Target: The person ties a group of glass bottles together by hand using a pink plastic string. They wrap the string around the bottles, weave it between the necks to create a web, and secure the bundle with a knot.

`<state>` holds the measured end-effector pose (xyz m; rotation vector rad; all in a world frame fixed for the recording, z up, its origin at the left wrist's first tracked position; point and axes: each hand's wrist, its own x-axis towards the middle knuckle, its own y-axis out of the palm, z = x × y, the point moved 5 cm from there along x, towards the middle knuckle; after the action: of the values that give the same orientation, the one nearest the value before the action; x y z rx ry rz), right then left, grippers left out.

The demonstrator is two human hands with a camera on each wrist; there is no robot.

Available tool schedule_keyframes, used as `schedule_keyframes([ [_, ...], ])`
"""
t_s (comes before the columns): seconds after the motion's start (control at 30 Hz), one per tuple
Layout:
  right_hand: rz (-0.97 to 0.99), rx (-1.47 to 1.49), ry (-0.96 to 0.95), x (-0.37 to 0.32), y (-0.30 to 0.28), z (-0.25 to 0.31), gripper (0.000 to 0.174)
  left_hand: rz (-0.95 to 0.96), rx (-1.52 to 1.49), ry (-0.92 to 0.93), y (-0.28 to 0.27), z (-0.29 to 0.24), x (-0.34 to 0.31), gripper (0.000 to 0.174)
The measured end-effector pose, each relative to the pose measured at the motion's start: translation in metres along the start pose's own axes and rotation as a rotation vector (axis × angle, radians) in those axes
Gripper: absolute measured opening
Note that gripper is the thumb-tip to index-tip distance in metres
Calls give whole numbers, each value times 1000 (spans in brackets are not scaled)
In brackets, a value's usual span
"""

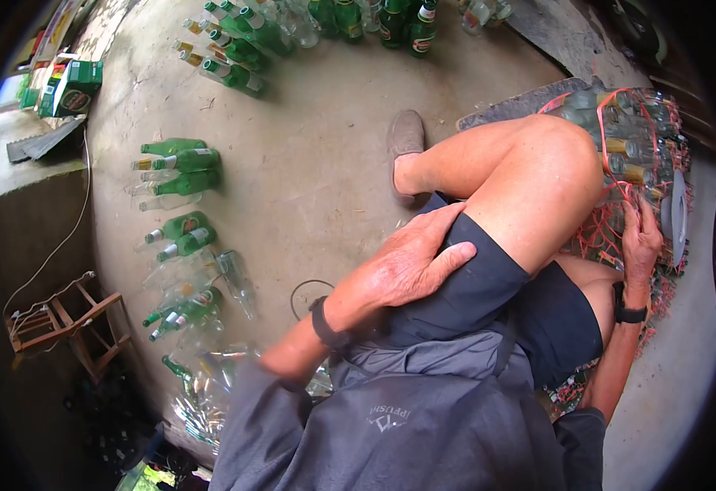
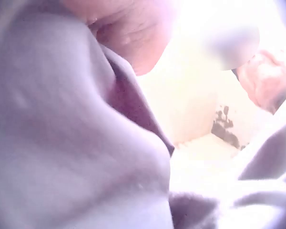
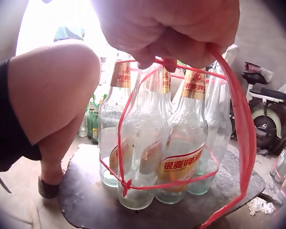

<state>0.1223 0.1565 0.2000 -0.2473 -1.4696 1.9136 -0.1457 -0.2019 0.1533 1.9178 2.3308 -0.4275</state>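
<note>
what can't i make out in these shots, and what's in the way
- mouths of the front tied bottles: right wrist view, behind the right hand
- lower end of the loose red string: right wrist view, cut off by the bottom edge
- tops of the far green bottles: head view, cut off by the top edge
- small print on the green bottles at left: head view, too small
- background: left wrist view, washed out by glare

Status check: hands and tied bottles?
Left hand resting on shorts. Right hand gripping red twine. Clear bottles upright, twine looped round them. Right hand hides some necks.
</note>
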Motion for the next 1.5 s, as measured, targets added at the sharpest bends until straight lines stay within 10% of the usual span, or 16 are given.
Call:
schedule_keyframes([
  [0.47,12,-85,168,7,-4,56,28,-85,120,-219,-15,-12,-14,53],
  [0.67,-243,-48,108,5,-5,66,21,-264,150,160,-25,-104,6,32],
  [0.83,-283,-63,126,-1,-3,68,22,-8,-56,296,24,-161,41,22],
  [1.1,-375,-137,163,-6,4,72,17,33,-183,196,129,-110,174,32],
  [1.5,-299,-116,303,-15,5,94,10,-23,-364,4,146,-79,229,43],
])
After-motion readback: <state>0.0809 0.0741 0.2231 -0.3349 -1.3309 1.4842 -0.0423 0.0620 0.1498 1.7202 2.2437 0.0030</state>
